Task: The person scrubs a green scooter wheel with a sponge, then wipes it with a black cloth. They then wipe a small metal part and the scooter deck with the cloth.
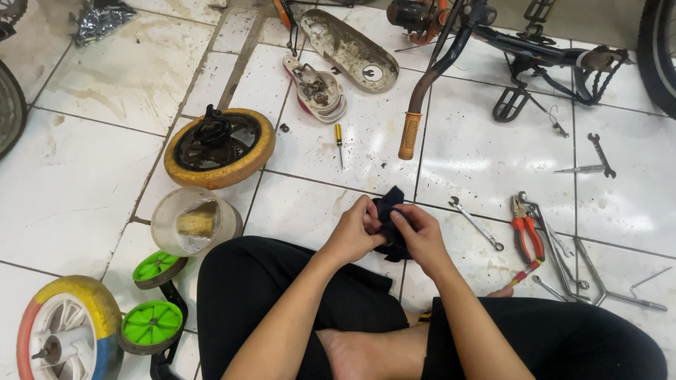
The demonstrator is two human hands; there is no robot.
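Your two hands meet over your lap, both working one dark cloth (391, 219) bunched between them. Your left hand (354, 233) has its grip pressed together on the cloth's left edge, thumb and fingertips pinching a fold. Your right hand (420, 236) pinches the same cloth from the other side, fingers curled over it so the lower part hangs below your palm. Whether anything small sits inside the cloth cannot be told

Just beyond the grip, on the tiled floor (91, 169), lies a silver spanner (477, 223), near your right hand but apart from it. Further right of it are red-handled pliers (527, 237) beside a cluster of bent metal rods (584, 271). Straight ahead of the grip a handlebar with an orange rubber sleeve (409, 135) points down toward your hands, and a small yellow-handled screwdriver (339, 142) lies to its left. Off to the left of the grip sits a yellow-tyred wheel (220, 147), and nearer to you a cloudy plastic tub (195, 221) holding a yellow sponge. Left of your knee stand two green training wheels (153, 309), with a larger multicoloured wheel (69, 327) beyond them at the frame's corner
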